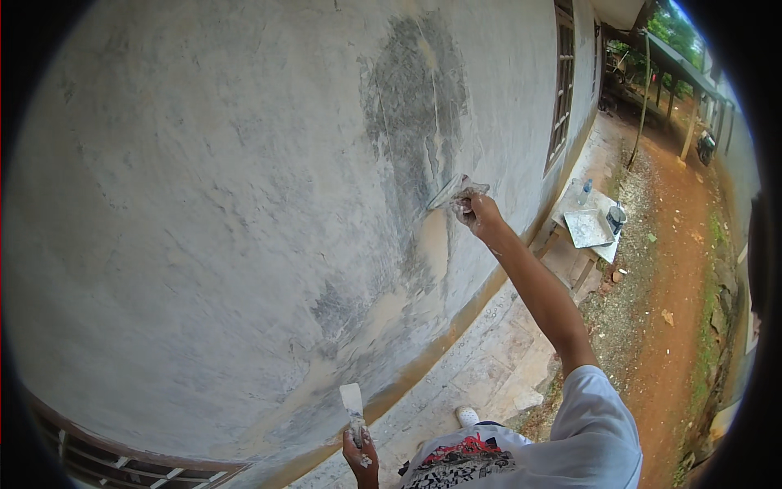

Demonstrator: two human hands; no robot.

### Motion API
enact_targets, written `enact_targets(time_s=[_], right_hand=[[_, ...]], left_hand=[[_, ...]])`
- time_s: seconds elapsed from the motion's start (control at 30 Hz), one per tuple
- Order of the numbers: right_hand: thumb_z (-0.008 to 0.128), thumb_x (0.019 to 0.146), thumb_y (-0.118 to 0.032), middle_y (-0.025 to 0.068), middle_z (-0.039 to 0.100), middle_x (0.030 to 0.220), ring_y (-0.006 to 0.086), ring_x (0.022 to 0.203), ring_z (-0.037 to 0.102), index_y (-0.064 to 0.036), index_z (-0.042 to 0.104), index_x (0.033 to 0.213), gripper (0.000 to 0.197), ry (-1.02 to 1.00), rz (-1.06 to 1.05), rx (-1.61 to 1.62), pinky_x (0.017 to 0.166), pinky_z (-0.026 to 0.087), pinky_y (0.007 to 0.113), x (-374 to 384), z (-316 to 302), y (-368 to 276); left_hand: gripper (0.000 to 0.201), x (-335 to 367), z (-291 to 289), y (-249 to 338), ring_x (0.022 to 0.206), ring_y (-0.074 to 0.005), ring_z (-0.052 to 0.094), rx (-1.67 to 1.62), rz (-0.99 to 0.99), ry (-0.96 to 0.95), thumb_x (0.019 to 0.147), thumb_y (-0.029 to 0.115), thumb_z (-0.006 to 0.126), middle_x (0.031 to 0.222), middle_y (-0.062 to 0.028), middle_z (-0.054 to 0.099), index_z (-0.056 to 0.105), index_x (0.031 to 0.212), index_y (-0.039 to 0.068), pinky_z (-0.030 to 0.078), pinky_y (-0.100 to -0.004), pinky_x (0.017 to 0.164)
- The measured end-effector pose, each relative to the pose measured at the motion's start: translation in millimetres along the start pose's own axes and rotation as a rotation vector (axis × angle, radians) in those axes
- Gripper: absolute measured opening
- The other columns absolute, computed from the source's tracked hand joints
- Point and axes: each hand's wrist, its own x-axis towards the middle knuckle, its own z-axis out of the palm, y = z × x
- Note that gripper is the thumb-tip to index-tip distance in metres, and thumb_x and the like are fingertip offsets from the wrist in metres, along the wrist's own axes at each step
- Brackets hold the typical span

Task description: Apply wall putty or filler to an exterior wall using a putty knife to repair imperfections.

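Observation:
My right hand (475, 209), smeared with white filler, is closed on a wide putty knife (447, 192). The blade lies against the grey wall (204, 204), at the lower part of a dark bare patch (407, 98). Just under the blade runs a smooth strip of beige filler (434, 244), with more spread lower along the wall. Down near the wall's base, my left hand (361, 458) grips a narrower putty knife (352, 401), its pale blade pointing up and apart from the wall. White filler also marks the left fingers.
To the right stands a low table (562, 204) bearing a white tray (589, 228), a dark bucket (617, 218) and a plastic bottle (586, 191). A barred window (562, 90) is beyond; another window frame (130, 456) sits lower left. A paved ledge (497, 350) edges the dirt path (660, 326).

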Motion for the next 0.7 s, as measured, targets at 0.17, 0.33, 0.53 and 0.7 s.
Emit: enact_targets(time_s=[0.17, 0.33, 0.53, 0.7], right_hand=[[0.037, 0.090, -0.009, 0.0086, 0.061, 0.092, 0.0210, 0.083, 0.061, -0.0029, 0.060, 0.099, 0.025, -0.143, -0.181, -0.039, 0.073, 0.053, 0.035, 3.3, 47.1, -62.4], [0.030, 0.083, 0.004, 0.0158, 0.061, 0.095, 0.0208, 0.083, 0.062, 0.0051, 0.057, 0.101, 0.033, -0.313, -0.288, 0.016, 0.070, 0.055, 0.029, -6.9, 103.5, -165.3], [0.036, 0.085, 0.004, 0.0172, 0.060, 0.094, 0.0189, 0.076, 0.060, 0.0084, 0.054, 0.104, 0.027, -0.515, -0.465, 0.137, 0.062, 0.054, 0.024, -41.5, 172.1, -234.1], [0.042, 0.092, -0.004, 0.0177, 0.061, 0.090, 0.0134, 0.067, 0.058, 0.0040, 0.052, 0.102, 0.016, -1.028, -0.013, 0.409, 0.046, 0.051, 0.019, -75.6, 147.0, -185.6]], left_hand=[[0.018, 4.5, 0.5, -0.2, 0.044, -0.0051, 0.037, -0.043, 0.007, 0.068, 0.093, 0.020, 0.053, 0.055, 0.0038, 0.040, 0.047, 0.084, 0.006, 0.030, -0.0235, 0.039], [0.015, 9.3, 10.0, 17.8, 0.056, -0.0079, 0.043, -0.128, -0.119, -0.010, 0.090, 0.014, 0.055, 0.065, -0.0009, 0.047, 0.051, 0.091, -0.001, 0.038, -0.0245, 0.049], [0.011, 24.0, 34.1, 79.8, 0.046, -0.0038, 0.038, -0.437, -0.190, -0.273, 0.094, 0.015, 0.051, 0.061, 0.0034, 0.043, 0.047, 0.089, 0.007, 0.031, -0.0213, 0.040], [0.009, 33.1, 39.6, 129.0, 0.042, -0.0044, 0.035, -0.610, -0.184, -0.342, 0.096, 0.014, 0.051, 0.057, 0.0033, 0.040, 0.046, 0.092, 0.006, 0.029, -0.0223, 0.037]])
